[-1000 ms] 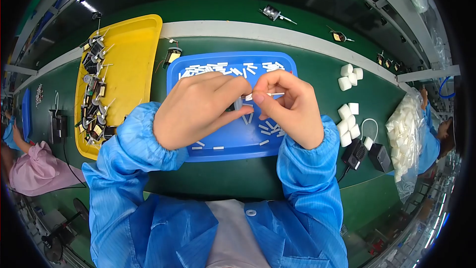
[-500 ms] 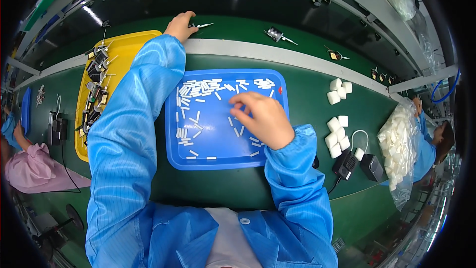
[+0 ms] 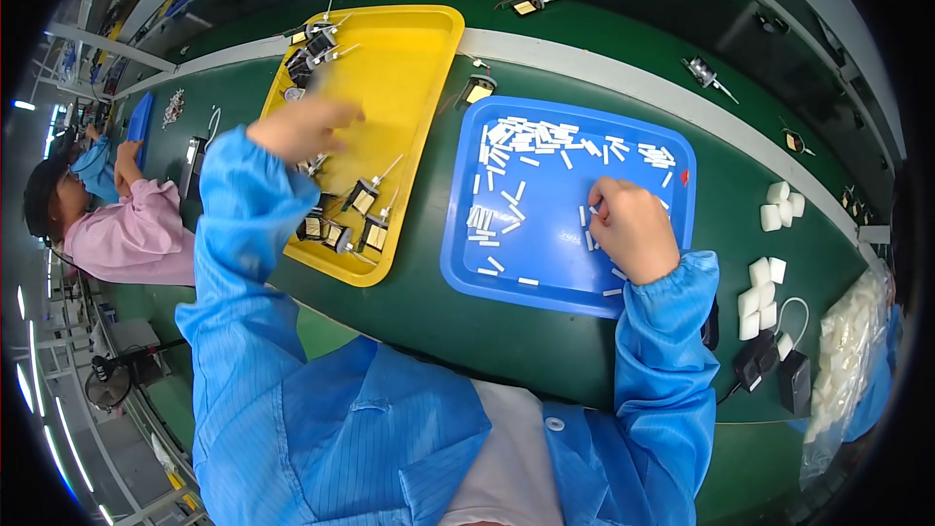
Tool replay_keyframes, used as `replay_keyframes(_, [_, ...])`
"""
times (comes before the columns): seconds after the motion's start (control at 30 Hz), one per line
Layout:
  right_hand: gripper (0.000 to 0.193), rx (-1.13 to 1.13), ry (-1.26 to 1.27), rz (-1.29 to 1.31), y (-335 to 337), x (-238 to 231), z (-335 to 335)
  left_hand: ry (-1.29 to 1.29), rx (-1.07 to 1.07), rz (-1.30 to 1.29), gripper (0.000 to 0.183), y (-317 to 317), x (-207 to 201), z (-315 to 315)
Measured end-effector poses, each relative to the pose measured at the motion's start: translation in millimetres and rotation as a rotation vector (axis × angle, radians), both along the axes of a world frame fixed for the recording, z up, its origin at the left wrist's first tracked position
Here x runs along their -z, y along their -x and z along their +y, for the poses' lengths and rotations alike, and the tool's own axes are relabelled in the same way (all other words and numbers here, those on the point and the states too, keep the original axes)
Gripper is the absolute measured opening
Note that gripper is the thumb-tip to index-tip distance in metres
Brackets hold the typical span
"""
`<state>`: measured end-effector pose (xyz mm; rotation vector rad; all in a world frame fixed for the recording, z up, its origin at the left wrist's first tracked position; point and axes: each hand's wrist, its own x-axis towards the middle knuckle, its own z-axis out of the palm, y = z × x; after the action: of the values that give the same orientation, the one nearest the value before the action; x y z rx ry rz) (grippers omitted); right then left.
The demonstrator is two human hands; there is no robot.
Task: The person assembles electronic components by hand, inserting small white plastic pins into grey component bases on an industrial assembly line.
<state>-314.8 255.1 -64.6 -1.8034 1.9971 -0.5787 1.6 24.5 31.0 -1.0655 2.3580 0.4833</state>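
Observation:
My left hand [image 3: 310, 127], smeared by motion, is over the yellow tray [image 3: 414, 107]; whether it holds anything cannot be made out. Along that tray's left side and near end lie several small black-and-yellow motor-like parts [image 3: 362, 197] with thin pale shafts. A similar part [image 3: 477, 90] rests between the two trays, by the blue tray's far left corner. Over the blue tray [image 3: 555, 278], my right hand [image 3: 628, 229] has its fingers curled and pressed together; anything in them is hidden. Short white strips [image 3: 531, 136] are scattered in the blue tray, thickest at its far left.
Beyond the pale rail [image 3: 584, 66], more motor-like parts [image 3: 709, 76] lie on a green surface. At right are white foam-like blocks [image 3: 760, 300], black adapter-like boxes [image 3: 758, 360] and a clear bag of white pieces [image 3: 845, 360]. A person in a pink sleeve [image 3: 136, 229] sits at left.
My left hand has come back from beyond the rail to over the yellow tray. My right hand's fingers have closed in over the blue tray. The whole view has swung left.

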Motion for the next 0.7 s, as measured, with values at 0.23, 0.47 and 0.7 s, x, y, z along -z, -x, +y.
replay_keyframes(0.23, [0.018,-0.009,0.018,-0.099,-3.6,-6.6,-1.9,-0.005,-0.231,0.199,0.038,-31.9,60.6,55.9])
replay_keyframes(0.47, [0.017,-0.024,0.153,-0.384,-7.0,-40.6,2.5,0.017,-0.443,0.653,0.032,-26.8,51.1,42.8])
replay_keyframes(0.7, [0.011,0.070,0.189,-0.959,-13.1,-81.6,20.5,-0.637,-0.498,1.138,0.052,55.1,-7.6,121.6])
